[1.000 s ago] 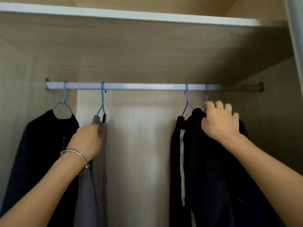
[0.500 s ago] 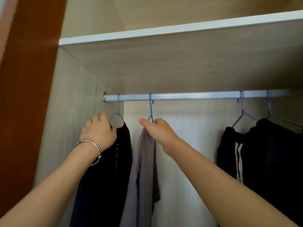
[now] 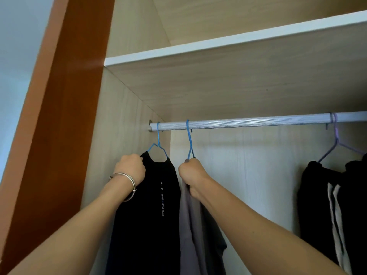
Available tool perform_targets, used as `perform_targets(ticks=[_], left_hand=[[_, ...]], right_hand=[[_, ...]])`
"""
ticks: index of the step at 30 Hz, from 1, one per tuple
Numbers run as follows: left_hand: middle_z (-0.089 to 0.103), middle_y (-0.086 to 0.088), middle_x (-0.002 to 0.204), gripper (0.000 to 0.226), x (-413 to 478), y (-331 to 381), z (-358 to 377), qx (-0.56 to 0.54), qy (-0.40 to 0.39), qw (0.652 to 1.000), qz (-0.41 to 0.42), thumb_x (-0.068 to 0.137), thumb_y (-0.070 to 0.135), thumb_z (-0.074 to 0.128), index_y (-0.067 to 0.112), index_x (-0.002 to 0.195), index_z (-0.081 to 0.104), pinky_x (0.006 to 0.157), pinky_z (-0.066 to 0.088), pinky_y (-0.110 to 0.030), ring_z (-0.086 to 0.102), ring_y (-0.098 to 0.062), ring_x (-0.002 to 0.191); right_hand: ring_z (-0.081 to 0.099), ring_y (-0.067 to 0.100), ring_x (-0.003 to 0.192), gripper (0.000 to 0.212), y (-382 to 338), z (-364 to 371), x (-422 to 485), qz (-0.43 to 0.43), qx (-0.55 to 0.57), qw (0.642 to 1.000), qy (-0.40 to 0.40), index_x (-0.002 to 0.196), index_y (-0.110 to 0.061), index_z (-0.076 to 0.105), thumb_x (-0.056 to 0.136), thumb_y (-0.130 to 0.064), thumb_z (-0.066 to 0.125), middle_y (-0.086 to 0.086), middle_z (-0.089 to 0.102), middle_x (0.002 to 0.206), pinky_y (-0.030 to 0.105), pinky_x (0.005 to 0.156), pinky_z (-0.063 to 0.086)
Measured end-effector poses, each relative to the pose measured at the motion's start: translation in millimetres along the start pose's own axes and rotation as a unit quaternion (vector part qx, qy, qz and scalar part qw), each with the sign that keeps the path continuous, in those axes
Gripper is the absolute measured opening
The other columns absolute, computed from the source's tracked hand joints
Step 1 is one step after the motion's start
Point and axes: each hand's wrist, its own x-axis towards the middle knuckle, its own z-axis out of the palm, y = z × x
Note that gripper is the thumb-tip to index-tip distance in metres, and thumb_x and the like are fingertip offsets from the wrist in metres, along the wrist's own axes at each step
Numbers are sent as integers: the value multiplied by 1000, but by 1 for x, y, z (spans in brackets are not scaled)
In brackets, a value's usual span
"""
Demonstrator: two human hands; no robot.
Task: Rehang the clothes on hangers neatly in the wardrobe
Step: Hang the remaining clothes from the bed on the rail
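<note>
A: Two hands are up at the rail (image 3: 258, 122), each closed on a garment. The left hand (image 3: 131, 168), a silver bangle (image 3: 127, 185) on its wrist, is clenched on the left shoulder of the black shirt (image 3: 151, 215), right at the collar.

B: And that shirt hangs where?

A: On the first blue hanger (image 3: 158, 145), hooked at the far left end of the rail, close to the wardrobe's side wall (image 3: 123, 116). Pale lettering runs down its front (it reads LI-NING).

B: The other hand?

A: The right hand (image 3: 191, 175) is a tight fist around the top of the grey garment (image 3: 190, 235), just under the neck of the second blue hanger (image 3: 189, 139), which hooks over the rail a little to the right of the first. The grey cloth falls straight down beside the black shirt, touching it.

B: Anything further along?

A: Well apart to the right, a purple hanger (image 3: 335, 139) carries dark clothes (image 3: 317, 205) with pale stripes. A shelf (image 3: 218, 46) runs above the rail.
</note>
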Motion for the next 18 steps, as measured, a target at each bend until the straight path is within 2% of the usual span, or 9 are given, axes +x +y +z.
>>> perform_targets(ticks=[1, 4, 5, 7, 9, 12, 14, 16, 18], left_hand=[[56, -28, 121, 33, 0, -2, -1, 5, 2, 1000, 0, 97, 13, 32, -5, 112, 55, 90, 43, -37, 54, -41, 112], [56, -27, 122, 30, -1, -7, 2, 30, 11, 999, 13, 96, 9, 34, -3, 114, 55, 91, 43, -37, 54, -41, 113], [56, -27, 121, 30, -2, -9, 4, 34, 10, 999, 19, 96, 9, 34, -2, 114, 55, 91, 43, -38, 54, -41, 113], [57, -27, 121, 30, -2, -11, 8, 34, 10, 999, 31, 96, 11, 34, -1, 114, 55, 90, 43, -38, 53, -42, 113], [57, -28, 120, 31, -1, -14, 11, 27, 12, 999, 45, 98, 15, 33, -2, 114, 54, 88, 43, -39, 53, -43, 112], [59, -28, 117, 37, 0, -20, 11, 5, 7, 998, 65, 98, 25, 31, -1, 110, 55, 86, 44, -39, 55, -43, 109], [63, -25, 112, 40, -1, -20, 4, -19, 7, 996, 85, 97, 31, 32, 3, 104, 59, 82, 44, -38, 57, -40, 105], [66, -22, 98, 40, -8, -11, -10, -71, 28, 991, 107, 96, 33, 35, 4, 96, 62, 70, 39, -32, 59, -38, 96], [62, -19, 80, 40, -18, 5, -23, -119, 42, 984, 128, 95, 34, 38, 3, 87, 62, 64, 32, -31, 56, -35, 85]], right_hand=[[52, 21, 96, 38, 0, 6, 3, -2, -6, 1000, -5, 130, 0, 40, 94, 0, 29, 11, 50, 115, 20, 71, 38], [43, 14, 65, 23, -4, 27, 12, 1, 18, 1000, -12, 101, -3, 51, 92, 3, 30, 2, 42, 75, 19, 55, 34], [38, 11, 60, 23, -5, 33, 16, -1, 21, 1000, -9, 102, -4, 51, 92, 2, 31, 1, 38, 70, 19, 51, 31], [36, 11, 58, 33, -4, 42, 21, -15, 11, 1000, -9, 121, 0, 47, 91, 0, 32, -1, 35, 69, 20, 49, 28], [42, 16, 65, 38, -2, 46, 22, -16, 0, 1000, -12, 126, 1, 45, 90, -1, 32, 1, 38, 72, 21, 49, 29], [50, 21, 82, 31, -1, 40, 18, -7, -31, 999, -44, 119, -5, 48, 91, -6, 35, 4, 49, 85, 22, 55, 35], [52, 24, 109, 39, 3, 28, 16, -15, -70, 995, -73, 129, -6, 45, 96, -24, 36, 5, 56, 114, 25, 81, 43], [45, 26, 126, 56, 9, 9, 15, -61, -140, 986, -66, 134, -9, 45, 94, -46, 30, 6, 51, 135, 36, 105, 37], [46, 30, 125, 58, 16, -21, 14, -153, -259, 954, 10, 121, -12, 57, 90, -53, 30, 11, 56, 129, 44, 106, 37]])
